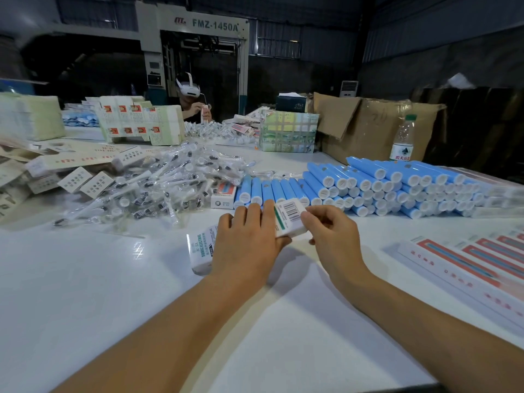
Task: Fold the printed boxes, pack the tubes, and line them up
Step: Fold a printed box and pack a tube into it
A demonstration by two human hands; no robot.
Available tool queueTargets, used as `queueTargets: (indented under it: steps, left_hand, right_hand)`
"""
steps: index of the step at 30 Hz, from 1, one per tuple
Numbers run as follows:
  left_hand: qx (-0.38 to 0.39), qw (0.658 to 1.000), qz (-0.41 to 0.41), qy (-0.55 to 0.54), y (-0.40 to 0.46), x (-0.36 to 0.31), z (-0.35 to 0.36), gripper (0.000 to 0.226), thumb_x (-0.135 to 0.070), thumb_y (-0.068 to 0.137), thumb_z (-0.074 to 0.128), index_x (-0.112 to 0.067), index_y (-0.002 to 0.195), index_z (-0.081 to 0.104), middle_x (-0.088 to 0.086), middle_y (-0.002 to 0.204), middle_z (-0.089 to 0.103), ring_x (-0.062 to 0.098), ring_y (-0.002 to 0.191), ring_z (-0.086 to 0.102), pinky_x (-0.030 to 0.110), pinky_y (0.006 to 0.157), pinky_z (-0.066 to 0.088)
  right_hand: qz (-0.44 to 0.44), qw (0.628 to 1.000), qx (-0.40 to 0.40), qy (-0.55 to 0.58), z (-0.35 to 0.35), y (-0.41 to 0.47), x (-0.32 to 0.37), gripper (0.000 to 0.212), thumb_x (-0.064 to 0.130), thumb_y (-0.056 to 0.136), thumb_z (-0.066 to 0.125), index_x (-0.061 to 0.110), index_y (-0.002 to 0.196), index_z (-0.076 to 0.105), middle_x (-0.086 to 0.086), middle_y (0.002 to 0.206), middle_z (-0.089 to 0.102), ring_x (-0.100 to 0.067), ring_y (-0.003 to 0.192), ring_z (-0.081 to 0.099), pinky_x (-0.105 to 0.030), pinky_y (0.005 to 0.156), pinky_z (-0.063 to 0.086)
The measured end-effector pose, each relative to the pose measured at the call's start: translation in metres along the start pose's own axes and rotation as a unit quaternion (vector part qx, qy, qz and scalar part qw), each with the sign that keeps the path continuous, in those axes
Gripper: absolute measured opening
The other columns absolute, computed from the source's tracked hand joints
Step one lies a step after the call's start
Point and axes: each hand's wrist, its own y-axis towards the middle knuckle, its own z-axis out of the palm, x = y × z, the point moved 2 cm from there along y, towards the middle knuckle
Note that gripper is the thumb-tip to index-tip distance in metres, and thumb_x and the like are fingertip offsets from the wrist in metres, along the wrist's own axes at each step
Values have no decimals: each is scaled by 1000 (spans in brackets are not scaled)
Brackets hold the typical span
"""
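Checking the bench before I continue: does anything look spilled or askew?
The bagged brush heads lie in a loose heap spreading across the table, unlike the neatly stacked blue tubes. The carton behind has its flap hanging open.

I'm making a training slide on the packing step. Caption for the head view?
Both hands close a printed box on the table, blue tubes stacked behind.

Pretty clearly a factory packing floor. There's a big industrial machine (204, 52) marked FMZ-1450A at the far end, corrugated metal walls, and a long white table (85, 279) piled with blue tubes (397, 182), flat printed cartons (141, 120) and cardboard boxes (374, 129).
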Motion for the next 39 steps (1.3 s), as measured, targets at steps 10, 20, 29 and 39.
queueTargets:
  steps: [10, 20, 29, 39]
  left_hand:
    - [29, 999, -5, 23, -1, -3, 2, 71, -60, 93, 29, -13, 145, 15, 7, 133, 41, 25, 117, 40, 37, 90, 33]
    - [38, 999, -13, 24, -2, -2, -1, 72, -60, 92, 35, -12, 145, 24, 7, 128, 46, 25, 113, 45, 37, 86, 35]
    - [27, 998, 43, 32, -9, -9, -3, 69, -61, 88, 45, -9, 134, 44, 6, 111, 58, 24, 96, 55, 38, 78, 40]
    - [39, 999, -15, 20, -3, 1, 3, 69, -59, 94, 30, -13, 144, 19, 7, 134, 41, 25, 118, 40, 37, 88, 31]
  right_hand:
    - [-42, 997, -26, -51, 1, -3, -2, 15, 12, 88, 66, 9, 73, 63, -2, 71, 62, -5, 62, 50, -11, 54, 39]
    - [-35, 997, 7, -64, 2, -1, -1, 13, 13, 89, 64, 14, 76, 65, -1, 75, 65, -8, 66, 52, -12, 55, 40]
    - [-5, 998, 6, -65, 2, 0, -4, 18, 7, 87, 65, 18, 73, 66, -1, 81, 66, -8, 76, 60, -10, 57, 45]
    - [8, 998, 5, -64, 1, 1, -4, 23, 15, 85, 69, 15, 64, 60, 7, 60, 56, -3, 56, 48, -17, 56, 40]
